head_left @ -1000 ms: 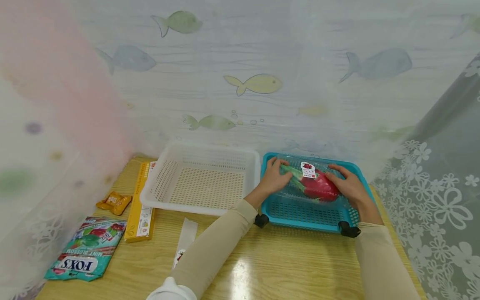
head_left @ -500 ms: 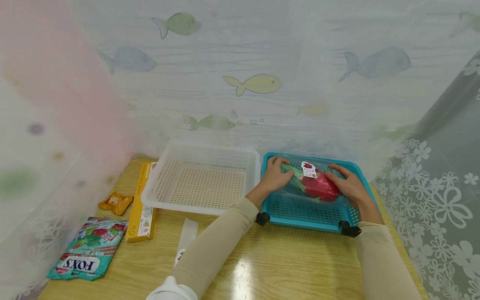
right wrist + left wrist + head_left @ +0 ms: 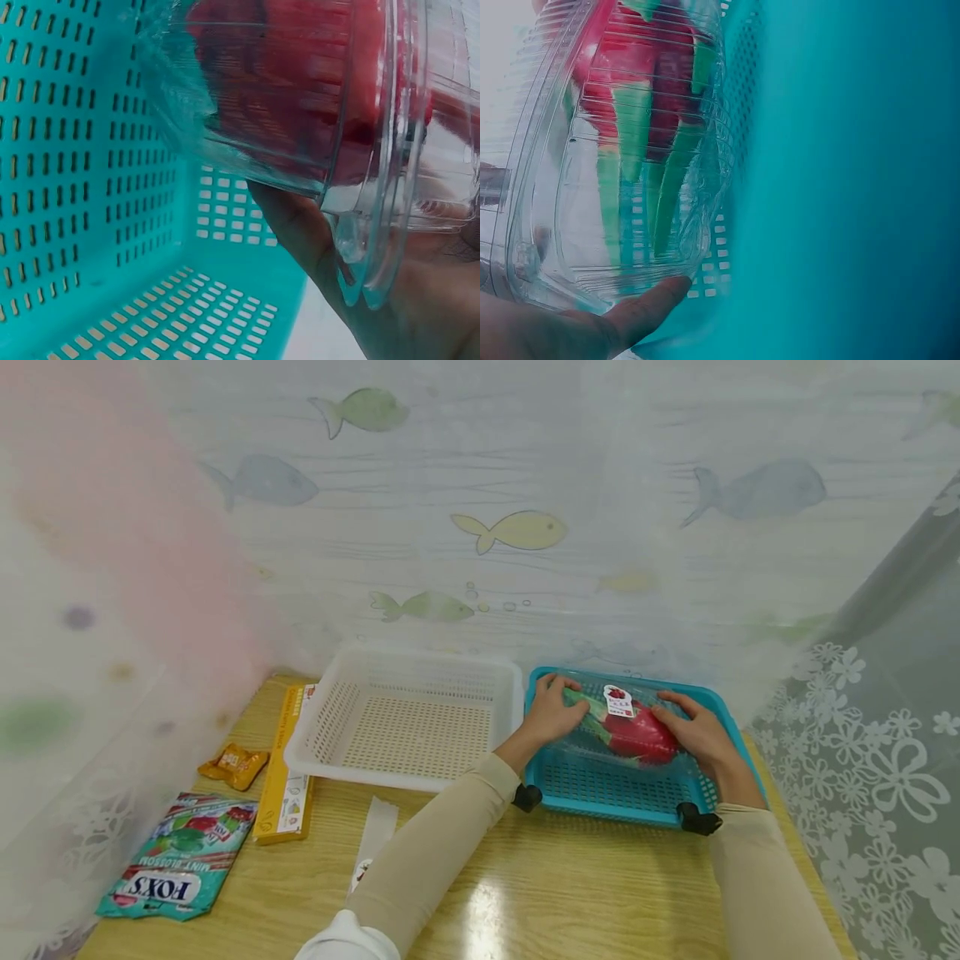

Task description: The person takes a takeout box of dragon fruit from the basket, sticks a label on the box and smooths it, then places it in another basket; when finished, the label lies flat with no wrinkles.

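A clear plastic clamshell box (image 3: 585, 743) with a red dragon fruit (image 3: 641, 737) inside lies over the blue basket (image 3: 607, 814). Long green scales of the fruit point left, and a white label (image 3: 618, 702) is on the lid. My left hand (image 3: 551, 714) grips the box's left end, one finger (image 3: 656, 304) along its lower edge in the left wrist view. At the opposite end my right hand (image 3: 701, 733) holds the box, its fingers passing under the rim in the right wrist view. Around the box, slotted basket walls (image 3: 67, 150) show.
Left of the blue basket stands a white slotted basket (image 3: 420, 735). Farther left lie a yellow box (image 3: 281, 777), a small orange packet (image 3: 234, 767) and a teal Fox's candy bag (image 3: 180, 856). A pale strip (image 3: 375, 831) with a sticker lies partly under the left sleeve.
The view has shifted very slightly. Both hands keep their hold on the clamshell box, which stays in place over the blue basket.
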### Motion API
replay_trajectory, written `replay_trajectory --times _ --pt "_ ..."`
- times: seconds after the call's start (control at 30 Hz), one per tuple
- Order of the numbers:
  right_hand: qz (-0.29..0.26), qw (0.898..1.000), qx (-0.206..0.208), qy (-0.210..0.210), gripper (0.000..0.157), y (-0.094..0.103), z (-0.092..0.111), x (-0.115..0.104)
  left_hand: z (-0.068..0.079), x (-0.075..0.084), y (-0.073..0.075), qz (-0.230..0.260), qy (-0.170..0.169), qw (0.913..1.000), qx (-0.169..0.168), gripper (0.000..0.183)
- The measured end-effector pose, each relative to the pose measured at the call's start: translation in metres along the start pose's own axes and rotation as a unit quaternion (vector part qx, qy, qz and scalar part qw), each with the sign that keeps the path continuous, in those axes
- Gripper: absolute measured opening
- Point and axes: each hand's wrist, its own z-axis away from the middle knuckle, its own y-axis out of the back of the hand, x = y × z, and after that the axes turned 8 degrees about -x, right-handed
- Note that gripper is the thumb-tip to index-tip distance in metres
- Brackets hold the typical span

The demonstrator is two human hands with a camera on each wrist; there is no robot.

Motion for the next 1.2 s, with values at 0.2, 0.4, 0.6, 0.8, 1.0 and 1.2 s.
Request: replay_trajectory --times 0.2,0.4,0.6,0.8,1.0,1.2 --pt "-0.007 1.000 0.001 0.002 0.074 0.001 -0.002 0.003 0.000 0.005 0.001 -0.002 0.007 1.0000 -0.003 0.038" --pt "-0.009 1.000 0.001 0.006 0.073 0.000 -0.001 0.002 -0.003 0.008 0.002 -0.002 0.010 0.9999 -0.003 0.037" --pt "-0.014 1.000 -0.001 0.005 0.073 0.000 -0.003 0.003 -0.005 0.008 0.002 -0.003 0.013 0.9999 0.008 0.034" --pt "-0.012 1.000 0.001 0.002 0.072 0.000 -0.006 0.004 -0.009 0.005 0.000 0.000 0.008 0.9999 0.011 0.035" --pt "-0.009 1.000 -0.002 -0.002 0.073 0.000 -0.007 0.006 -0.010 0.000 -0.001 0.006 0.013 0.9999 0.009 0.033" --pt "0.000 1.000 0.004 -0.009 0.074 0.000 -0.011 0.009 -0.010 -0.002 -0.001 0.005 0.015 0.9999 0.001 0.031"
